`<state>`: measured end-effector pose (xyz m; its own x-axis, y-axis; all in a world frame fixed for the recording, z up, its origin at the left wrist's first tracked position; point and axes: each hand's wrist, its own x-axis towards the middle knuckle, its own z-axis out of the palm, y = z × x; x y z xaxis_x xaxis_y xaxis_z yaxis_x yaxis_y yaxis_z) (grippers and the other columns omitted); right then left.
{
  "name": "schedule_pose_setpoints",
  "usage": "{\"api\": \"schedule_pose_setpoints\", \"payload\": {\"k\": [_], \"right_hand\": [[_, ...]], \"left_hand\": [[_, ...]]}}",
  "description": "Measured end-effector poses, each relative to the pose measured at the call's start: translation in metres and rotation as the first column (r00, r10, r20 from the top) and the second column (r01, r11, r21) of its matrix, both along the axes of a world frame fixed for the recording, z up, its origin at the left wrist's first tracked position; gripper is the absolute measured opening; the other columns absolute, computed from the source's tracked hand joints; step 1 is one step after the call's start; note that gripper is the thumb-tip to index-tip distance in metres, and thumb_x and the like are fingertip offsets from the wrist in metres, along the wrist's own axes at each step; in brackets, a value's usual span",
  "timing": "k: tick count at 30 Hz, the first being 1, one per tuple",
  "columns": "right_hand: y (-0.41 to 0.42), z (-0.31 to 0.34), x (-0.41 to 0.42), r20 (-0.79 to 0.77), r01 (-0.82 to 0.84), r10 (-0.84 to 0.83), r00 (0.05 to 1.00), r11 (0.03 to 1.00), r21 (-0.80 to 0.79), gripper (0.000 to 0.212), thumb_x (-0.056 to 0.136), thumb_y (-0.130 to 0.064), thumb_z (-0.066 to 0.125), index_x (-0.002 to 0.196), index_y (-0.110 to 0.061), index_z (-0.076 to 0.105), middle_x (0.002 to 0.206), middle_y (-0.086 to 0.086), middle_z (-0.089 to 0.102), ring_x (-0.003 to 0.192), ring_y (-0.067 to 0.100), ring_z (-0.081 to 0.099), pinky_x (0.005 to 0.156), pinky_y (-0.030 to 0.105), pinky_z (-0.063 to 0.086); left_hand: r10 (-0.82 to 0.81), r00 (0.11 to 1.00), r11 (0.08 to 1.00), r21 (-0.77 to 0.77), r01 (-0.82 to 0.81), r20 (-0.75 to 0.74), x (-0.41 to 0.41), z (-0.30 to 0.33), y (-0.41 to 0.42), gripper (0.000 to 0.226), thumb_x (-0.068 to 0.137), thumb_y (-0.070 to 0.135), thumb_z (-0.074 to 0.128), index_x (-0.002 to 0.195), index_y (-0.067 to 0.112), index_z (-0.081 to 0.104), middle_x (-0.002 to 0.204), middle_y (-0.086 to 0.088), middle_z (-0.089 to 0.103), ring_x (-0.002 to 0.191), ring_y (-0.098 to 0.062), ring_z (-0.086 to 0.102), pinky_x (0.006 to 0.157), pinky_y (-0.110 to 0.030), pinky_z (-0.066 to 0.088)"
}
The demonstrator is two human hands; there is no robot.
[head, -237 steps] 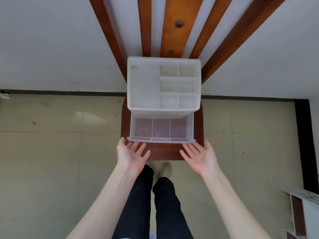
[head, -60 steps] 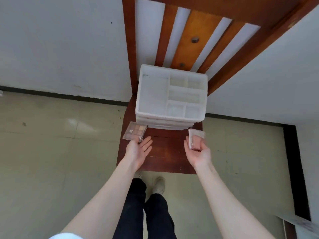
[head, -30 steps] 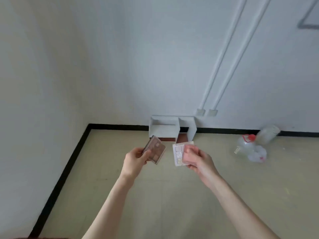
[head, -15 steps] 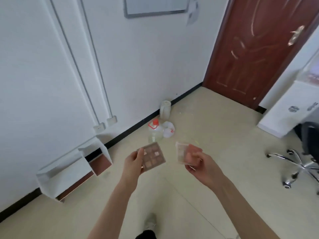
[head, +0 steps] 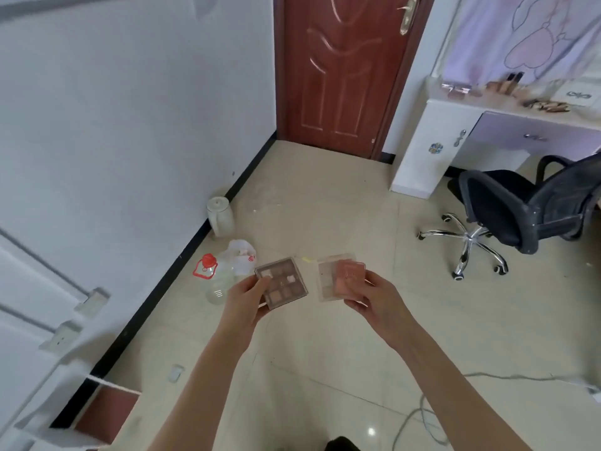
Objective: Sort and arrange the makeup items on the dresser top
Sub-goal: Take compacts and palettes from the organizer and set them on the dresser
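— Makeup items were seen in two places: some were carried in the hands, and others were left lying on the dresser top at the far right. What was held on the left?

— A brown eyeshadow palette was gripped by the left hand; the thumb was laid over its near left corner and the fingers were curled under it. Its grid of pans was turned upward.

— And on the right?

— Two flat cases were clamped together by the right hand: a pale clear palette underneath, and a coral compact stacked on it. The fingers were wrapped round their right edge. The two hands were held apart, above the floor, near each other but not touching.

— What was made out on the dresser top?

— Small bottles and flat cases were scattered along it, near its left corner and toward its middle; they were too blurred to be named singly. A lilac drawer front was seen under the top.

— Anything else nearby?

— A black office chair was parked just beside the dresser. A red-brown door was shut at the back. By the left wall, a white kettle, a crumpled plastic bag and a clear bottle with a red cap were left on the floor.
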<state>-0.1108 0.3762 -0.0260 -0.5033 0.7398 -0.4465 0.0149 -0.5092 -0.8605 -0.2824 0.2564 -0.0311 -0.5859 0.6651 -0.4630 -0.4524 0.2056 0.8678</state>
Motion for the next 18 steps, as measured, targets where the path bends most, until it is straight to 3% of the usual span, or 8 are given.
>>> {"api": "schedule_pose_setpoints", "payload": {"k": [4, 11, 18], "right_hand": [[0.060, -0.007, -0.001, -0.019, 0.123, -0.124, 0.992, 0.992, -0.013, 0.016, 0.089, -0.002, 0.056, 0.105, 0.000, 0.060, 0.090, 0.004, 0.065, 0.082, 0.014, 0.062, 0.073, 0.024, 0.051], [0.215, -0.010, 0.006, -0.072, 0.233, -0.234, 0.970, 0.972, -0.018, 0.012, 0.090, -0.004, 0.055, 0.100, -0.008, 0.061, 0.093, 0.006, 0.064, 0.085, 0.016, 0.061, 0.073, 0.024, 0.050], [0.378, 0.002, 0.031, -0.093, 0.296, -0.296, 0.951, 0.955, -0.017, 0.017, 0.089, -0.004, 0.055, 0.106, -0.004, 0.060, 0.093, 0.009, 0.064, 0.084, 0.018, 0.060, 0.074, 0.026, 0.049]], "left_hand": [[-0.067, 0.998, 0.998, -0.020, 0.067, 0.003, -0.007, -0.005, 0.072, 0.016, 0.093, 0.010, 0.050, 0.098, 0.006, 0.065, 0.087, -0.008, 0.068, 0.073, -0.014, 0.064, 0.068, -0.023, 0.050], [-0.137, 0.989, 0.990, -0.036, 0.135, -0.050, -0.011, -0.008, 0.243, 0.022, 0.092, 0.013, 0.055, 0.111, 0.004, 0.059, 0.097, -0.010, 0.065, 0.079, -0.017, 0.062, 0.064, -0.021, 0.054], [-0.218, 0.973, 0.976, -0.039, 0.216, -0.075, 0.012, 0.006, 0.411, 0.016, 0.091, 0.012, 0.055, 0.105, 0.007, 0.061, 0.091, -0.008, 0.066, 0.077, -0.018, 0.061, 0.068, -0.025, 0.050]]}}
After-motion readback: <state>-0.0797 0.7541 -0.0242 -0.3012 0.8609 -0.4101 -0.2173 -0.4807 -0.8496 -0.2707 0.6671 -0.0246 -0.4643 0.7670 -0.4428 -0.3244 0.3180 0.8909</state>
